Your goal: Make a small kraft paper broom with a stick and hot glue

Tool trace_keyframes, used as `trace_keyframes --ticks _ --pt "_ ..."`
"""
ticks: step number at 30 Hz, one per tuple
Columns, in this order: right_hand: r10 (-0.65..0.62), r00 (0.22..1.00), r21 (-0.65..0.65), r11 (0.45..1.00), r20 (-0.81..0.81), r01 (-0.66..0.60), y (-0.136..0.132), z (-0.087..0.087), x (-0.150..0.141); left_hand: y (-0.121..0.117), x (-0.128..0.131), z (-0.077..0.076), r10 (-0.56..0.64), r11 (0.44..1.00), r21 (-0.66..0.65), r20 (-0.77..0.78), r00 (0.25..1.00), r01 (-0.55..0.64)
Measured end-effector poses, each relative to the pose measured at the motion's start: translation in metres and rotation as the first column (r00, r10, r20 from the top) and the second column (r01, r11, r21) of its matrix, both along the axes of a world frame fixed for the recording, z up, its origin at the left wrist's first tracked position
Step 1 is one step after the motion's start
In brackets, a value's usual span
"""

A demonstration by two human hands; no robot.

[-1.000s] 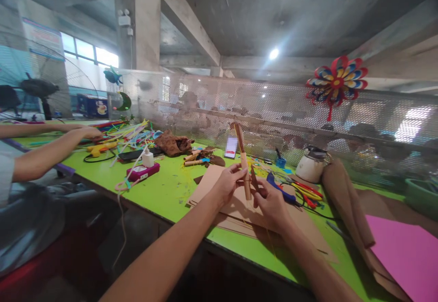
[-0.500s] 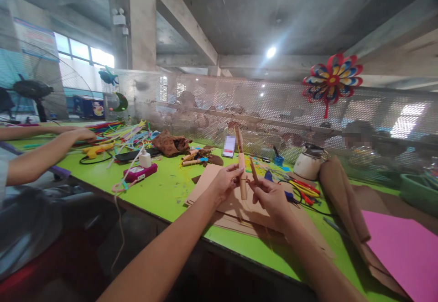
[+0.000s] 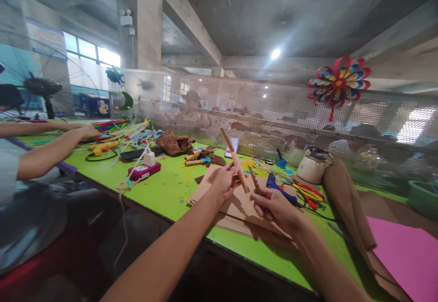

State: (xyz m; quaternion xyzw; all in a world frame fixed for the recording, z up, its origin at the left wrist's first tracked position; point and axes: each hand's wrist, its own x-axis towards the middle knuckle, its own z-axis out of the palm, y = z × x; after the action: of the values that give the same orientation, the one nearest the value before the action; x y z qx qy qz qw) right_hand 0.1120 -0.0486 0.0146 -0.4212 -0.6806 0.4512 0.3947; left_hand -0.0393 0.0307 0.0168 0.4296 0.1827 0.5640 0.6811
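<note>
My left hand is closed around a rolled brown paper stick, which leans with its top to the left. My right hand pinches a small brown paper strip just right of the stick's lower end. Both hands hover over a stack of brown cardboard sheets on the green table.
A blue glue gun, red and yellow tools, a white pot and rolled brown paper lie to the right, with pink paper. A phone, charger and colourful straws lie left. Another person's arms reach over the table's left end.
The stick has tilted from nearly upright to leaning left. My right hand has dropped slightly and moved a little away from the stick with the strip.
</note>
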Motion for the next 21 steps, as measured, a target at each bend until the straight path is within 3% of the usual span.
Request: trace_keyframes --ticks 3,8,13,21 --pt "-0.106 0.988 0.182 0.98 0.113 0.084 0.001 -0.008 -0.012 0.003 -0.001 -0.003 0.042 0.997 -0.064 0.044 0.998 -0.039" --pt "-0.25 0.91 0.48 0.875 0.33 0.067 0.007 -0.027 -0.021 0.004 0.002 -0.006 0.082 0.989 -0.128 0.059 0.995 -0.074" --pt "-0.231 0.851 0.469 0.883 0.471 -0.021 0.008 -0.031 -0.018 0.001 0.005 -0.004 0.056 0.985 -0.165 0.058 0.997 -0.046" --pt "-0.16 0.891 0.446 0.894 0.424 -0.051 0.003 -0.029 -0.023 -0.001 0.002 -0.002 0.0 0.996 -0.085 0.092 0.996 0.008"
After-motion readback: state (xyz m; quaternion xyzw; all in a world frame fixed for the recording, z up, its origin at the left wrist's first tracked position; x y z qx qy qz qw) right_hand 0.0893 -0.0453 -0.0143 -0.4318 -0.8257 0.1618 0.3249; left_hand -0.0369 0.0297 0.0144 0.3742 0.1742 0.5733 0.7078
